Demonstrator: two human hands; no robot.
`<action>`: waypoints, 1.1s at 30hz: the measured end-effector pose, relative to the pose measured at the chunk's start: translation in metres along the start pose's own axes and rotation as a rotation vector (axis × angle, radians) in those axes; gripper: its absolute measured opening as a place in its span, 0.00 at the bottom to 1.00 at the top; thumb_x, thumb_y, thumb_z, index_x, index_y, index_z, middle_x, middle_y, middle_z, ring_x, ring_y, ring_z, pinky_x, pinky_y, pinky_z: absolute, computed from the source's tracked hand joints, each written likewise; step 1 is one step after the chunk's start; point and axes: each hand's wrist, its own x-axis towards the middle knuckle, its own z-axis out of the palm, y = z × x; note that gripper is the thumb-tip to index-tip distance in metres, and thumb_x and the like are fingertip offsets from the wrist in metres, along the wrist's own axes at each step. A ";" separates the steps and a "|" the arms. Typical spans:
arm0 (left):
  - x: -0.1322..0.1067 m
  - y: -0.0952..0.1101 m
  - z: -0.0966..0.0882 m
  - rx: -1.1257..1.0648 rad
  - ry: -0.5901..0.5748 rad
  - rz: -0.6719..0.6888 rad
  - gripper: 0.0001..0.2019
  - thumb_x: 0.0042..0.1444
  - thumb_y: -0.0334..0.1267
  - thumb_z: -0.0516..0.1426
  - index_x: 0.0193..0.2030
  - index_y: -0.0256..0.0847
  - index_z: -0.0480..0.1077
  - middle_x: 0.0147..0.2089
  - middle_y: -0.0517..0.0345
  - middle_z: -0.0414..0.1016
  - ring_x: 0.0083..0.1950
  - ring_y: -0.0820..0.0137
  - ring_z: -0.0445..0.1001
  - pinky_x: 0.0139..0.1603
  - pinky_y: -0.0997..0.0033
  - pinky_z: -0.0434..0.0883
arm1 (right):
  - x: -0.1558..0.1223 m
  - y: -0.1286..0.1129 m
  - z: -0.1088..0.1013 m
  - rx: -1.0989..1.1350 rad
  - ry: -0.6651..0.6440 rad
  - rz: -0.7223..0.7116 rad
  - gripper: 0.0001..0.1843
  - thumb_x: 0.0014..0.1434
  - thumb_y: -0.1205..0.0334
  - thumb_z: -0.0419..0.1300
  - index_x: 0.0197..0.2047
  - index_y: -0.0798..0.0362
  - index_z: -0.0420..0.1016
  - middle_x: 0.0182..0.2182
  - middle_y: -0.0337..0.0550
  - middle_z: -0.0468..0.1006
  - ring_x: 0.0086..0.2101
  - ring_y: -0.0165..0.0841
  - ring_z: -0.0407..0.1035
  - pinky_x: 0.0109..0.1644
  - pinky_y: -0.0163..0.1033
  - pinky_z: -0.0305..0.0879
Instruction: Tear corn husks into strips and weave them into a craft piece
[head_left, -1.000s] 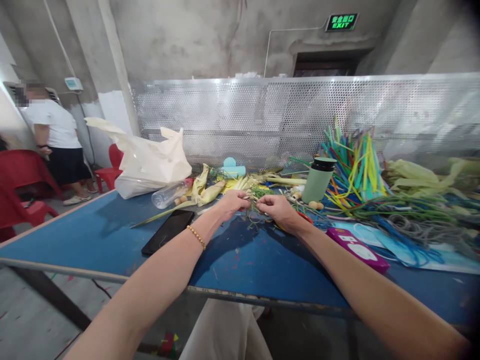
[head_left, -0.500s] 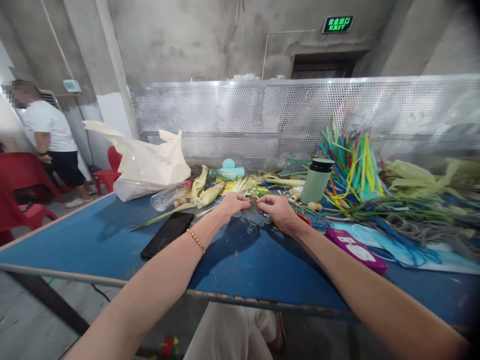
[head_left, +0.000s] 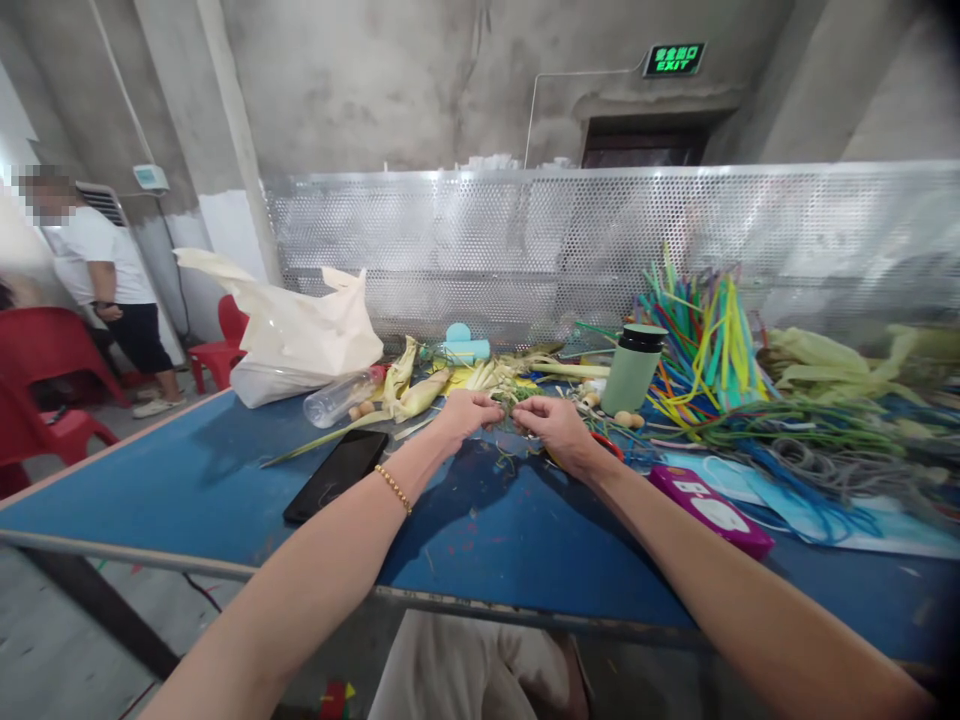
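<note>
My left hand point(head_left: 466, 416) and my right hand point(head_left: 555, 424) are close together above the middle of the table, thumbs and fingers pinched. Wispy green plant bits point(head_left: 513, 396) show at and behind the fingertips; what each pinch holds is too small to make out. Just beyond the hands lie pale stalks point(head_left: 486, 376) on something yellow. To their left are corn husks point(head_left: 420, 396). A red ring-shaped edge point(head_left: 609, 446) peeks out beside my right wrist. Short green shreds point(head_left: 507, 460) are scattered on the blue tabletop point(head_left: 457, 540) beneath.
On the left are a black phone point(head_left: 337, 476), a clear bottle point(head_left: 330, 402) and a cream plastic bag point(head_left: 304, 335). On the right stand a green tumbler point(head_left: 633, 376), colourful strips point(head_left: 724, 340), a purple box point(head_left: 709, 512) and blue masks point(head_left: 817, 500). A person point(head_left: 120, 265) stands far left.
The whole view has shifted slightly downward in the picture. Both hands remain pinched in nearly the same place, with more green plant matter showing between them.
</note>
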 end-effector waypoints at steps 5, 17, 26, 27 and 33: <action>0.003 0.004 -0.010 -0.017 0.122 -0.057 0.07 0.38 0.31 0.64 0.20 0.35 0.69 0.18 0.62 0.67 0.20 0.78 0.61 0.23 0.75 0.56 | 0.006 0.002 -0.011 -0.025 0.113 0.077 0.09 0.43 0.61 0.60 0.29 0.57 0.77 0.21 0.41 0.77 0.24 0.31 0.69 0.31 0.36 0.65; 0.007 -0.006 -0.006 -0.159 0.171 -0.122 0.07 0.38 0.29 0.65 0.24 0.34 0.70 0.19 0.61 0.68 0.19 0.78 0.62 0.22 0.75 0.54 | 0.021 0.012 -0.037 -0.145 0.334 0.057 0.08 0.45 0.64 0.58 0.28 0.58 0.76 0.22 0.42 0.77 0.22 0.29 0.70 0.28 0.33 0.65; 0.007 -0.004 -0.007 -0.166 0.167 -0.115 0.03 0.43 0.27 0.61 0.25 0.33 0.71 0.21 0.59 0.71 0.19 0.79 0.62 0.22 0.75 0.54 | 0.026 0.010 -0.055 -0.564 0.414 -0.068 0.13 0.50 0.63 0.55 0.33 0.57 0.80 0.26 0.45 0.80 0.28 0.34 0.72 0.35 0.36 0.65; 0.007 -0.004 -0.006 -0.160 0.157 -0.109 0.03 0.44 0.27 0.61 0.24 0.33 0.71 0.21 0.59 0.71 0.19 0.79 0.62 0.22 0.75 0.55 | 0.024 0.009 -0.054 -0.684 0.355 -0.076 0.13 0.50 0.64 0.55 0.32 0.56 0.80 0.28 0.45 0.81 0.29 0.34 0.72 0.36 0.36 0.64; 0.007 -0.007 -0.004 -0.129 0.109 -0.064 0.04 0.45 0.28 0.60 0.23 0.33 0.70 0.20 0.60 0.69 0.19 0.79 0.60 0.22 0.76 0.54 | 0.020 0.011 -0.049 -1.144 -0.031 0.028 0.14 0.54 0.65 0.52 0.32 0.54 0.80 0.33 0.51 0.81 0.35 0.39 0.74 0.36 0.37 0.62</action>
